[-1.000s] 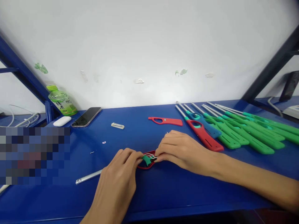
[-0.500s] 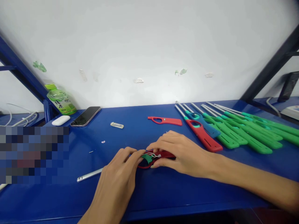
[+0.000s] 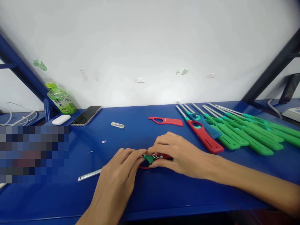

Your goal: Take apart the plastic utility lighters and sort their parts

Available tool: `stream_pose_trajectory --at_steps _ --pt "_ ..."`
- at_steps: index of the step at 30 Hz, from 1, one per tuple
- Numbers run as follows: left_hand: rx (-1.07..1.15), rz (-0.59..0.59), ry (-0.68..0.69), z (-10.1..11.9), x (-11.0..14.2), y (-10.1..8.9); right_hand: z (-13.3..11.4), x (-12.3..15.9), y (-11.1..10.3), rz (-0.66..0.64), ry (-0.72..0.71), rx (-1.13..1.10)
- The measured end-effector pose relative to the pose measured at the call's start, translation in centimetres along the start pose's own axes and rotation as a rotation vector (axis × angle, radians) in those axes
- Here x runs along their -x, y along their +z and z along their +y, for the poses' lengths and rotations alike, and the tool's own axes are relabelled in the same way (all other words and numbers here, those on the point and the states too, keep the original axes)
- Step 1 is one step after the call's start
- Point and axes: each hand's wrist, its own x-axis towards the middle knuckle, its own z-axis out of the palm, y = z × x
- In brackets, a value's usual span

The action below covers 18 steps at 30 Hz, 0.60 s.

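Both my hands grip an opened red gas lighter [image 3: 143, 167] lying on the blue table. My left hand [image 3: 119, 172] closes round its front end, and a metal tube [image 3: 90, 175] sticks out to the left beyond it. Around the handle, my right hand [image 3: 174, 153] has thumb and fingers pressed in. Between the hands show the green trigger [image 3: 148, 159] and loose white wires [image 3: 154, 155]. The rest of the lighter's inside is hidden by my fingers. Behind my right hand lies a separate red half-shell [image 3: 172, 122].
Several long lighters, mostly green [image 3: 255, 140], with one red [image 3: 205, 137] and one blue [image 3: 211, 128], lie at the right. A small clear part [image 3: 117, 125], a phone [image 3: 86, 116], a white case [image 3: 61, 119] and a green bottle [image 3: 62, 100] are at the back left.
My right thumb and fingers have shifted slightly left, nearer the green trigger and wires. My left hand keeps its hold at the front end.
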Motion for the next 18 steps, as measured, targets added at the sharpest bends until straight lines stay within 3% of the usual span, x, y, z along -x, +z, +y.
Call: stream_pose_trajectory --at_steps 8,18 --pt "-0.064 0.053 -0.073 -0.4 0.2 -0.8 0.5 -0.2 0.3 0.015 0.029 0.046" --pt "-0.043 -0.069 -0.132 -1.6 -0.1 -1.1 0.6 -0.1 0.3 0.0 0.046 0.038"
